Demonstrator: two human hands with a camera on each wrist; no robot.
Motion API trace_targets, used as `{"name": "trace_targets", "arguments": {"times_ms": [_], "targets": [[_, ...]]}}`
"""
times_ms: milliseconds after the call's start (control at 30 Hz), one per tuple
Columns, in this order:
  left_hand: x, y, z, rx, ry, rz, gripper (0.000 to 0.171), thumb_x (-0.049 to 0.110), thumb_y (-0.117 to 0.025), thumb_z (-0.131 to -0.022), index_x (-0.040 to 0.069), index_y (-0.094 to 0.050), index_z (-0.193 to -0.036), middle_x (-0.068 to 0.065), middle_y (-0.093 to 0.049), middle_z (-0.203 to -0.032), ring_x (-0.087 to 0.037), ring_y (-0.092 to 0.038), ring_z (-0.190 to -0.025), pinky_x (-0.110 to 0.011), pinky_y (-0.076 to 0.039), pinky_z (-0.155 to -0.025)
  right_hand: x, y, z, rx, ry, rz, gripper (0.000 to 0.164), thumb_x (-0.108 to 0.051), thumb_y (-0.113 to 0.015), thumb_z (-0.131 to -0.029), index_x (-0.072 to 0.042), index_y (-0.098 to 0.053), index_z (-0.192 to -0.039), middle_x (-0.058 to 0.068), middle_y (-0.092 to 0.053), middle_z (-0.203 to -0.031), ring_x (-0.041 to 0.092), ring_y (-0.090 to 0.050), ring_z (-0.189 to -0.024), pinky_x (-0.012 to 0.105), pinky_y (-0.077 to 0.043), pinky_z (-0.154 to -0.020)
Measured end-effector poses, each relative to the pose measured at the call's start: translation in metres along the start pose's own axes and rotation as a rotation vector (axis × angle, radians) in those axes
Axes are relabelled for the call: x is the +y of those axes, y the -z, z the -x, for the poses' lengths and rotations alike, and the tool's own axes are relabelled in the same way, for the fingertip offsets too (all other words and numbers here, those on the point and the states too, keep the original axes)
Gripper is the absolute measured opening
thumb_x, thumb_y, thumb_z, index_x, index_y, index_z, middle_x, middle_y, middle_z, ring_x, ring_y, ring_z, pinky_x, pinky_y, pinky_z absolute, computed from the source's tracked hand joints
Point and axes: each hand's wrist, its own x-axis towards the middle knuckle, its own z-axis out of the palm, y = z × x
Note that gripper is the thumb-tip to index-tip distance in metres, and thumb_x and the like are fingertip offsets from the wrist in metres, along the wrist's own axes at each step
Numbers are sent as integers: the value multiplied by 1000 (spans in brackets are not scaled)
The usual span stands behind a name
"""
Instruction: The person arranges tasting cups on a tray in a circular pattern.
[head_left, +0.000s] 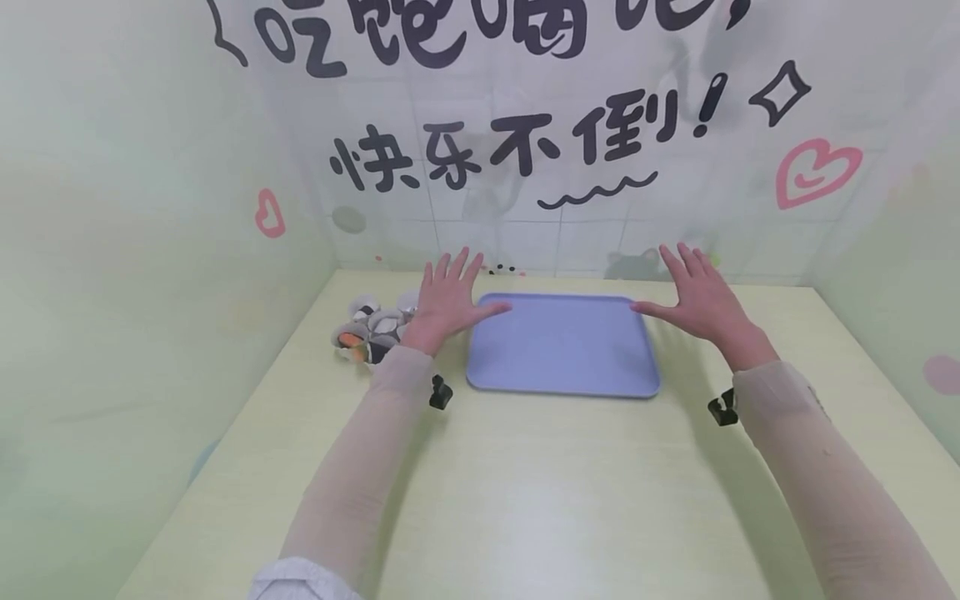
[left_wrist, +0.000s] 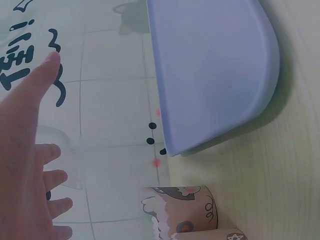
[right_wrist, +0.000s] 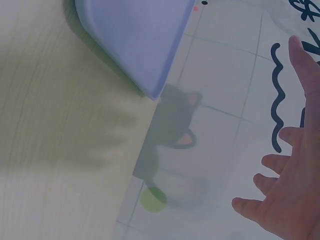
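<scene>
A blue-purple rectangular tray (head_left: 562, 346) lies flat on the table between my two hands. My left hand (head_left: 446, 304) is held up at the tray's left side, fingers spread and thumb pointing inward, with nothing in it. Mirroring it, my right hand (head_left: 701, 304) stands off the tray's right side with straight, spread fingers and holds nothing. Both wrist views show the hands apart from the tray. Close to my left hand is a cluster of several round cups (head_left: 367, 333), partly hidden behind the hand; some have orange or dark contents. The left wrist view shows a cup (left_wrist: 192, 210) with a cartoon print.
The pale wooden table (head_left: 517, 492) meets a tiled back wall (head_left: 480, 237) covered with dark lettering, hearts and cartoon figures. Side walls flank the table on the left and right. Small black devices (head_left: 723, 408) are worn at my wrists.
</scene>
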Motion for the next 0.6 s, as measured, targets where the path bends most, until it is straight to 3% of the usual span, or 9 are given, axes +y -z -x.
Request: {"name": "trace_targets", "arguments": {"times_ms": [333,600], "targets": [[0,3,2,5,13,53,99,78,-50,-85,20,-24,-159,-9,-20,-167,-37,-21,-153,-53,-12,-128,-1,0,1,-7,-11,-26,105,-65,-63,-86,-9,-13,-160,27,-14,-164,49,-14,-150,71,-24,-115],[2,2,3,11,6,108,91,73,-54,-87,19,-32,-156,-12,-32,-162,-35,-30,-150,-51,-21,-127,-1,-2,4,0,-7,-44,103,-63,-65,-86,-8,-18,-159,28,-17,-163,51,-18,-148,73,-27,-112]]}}
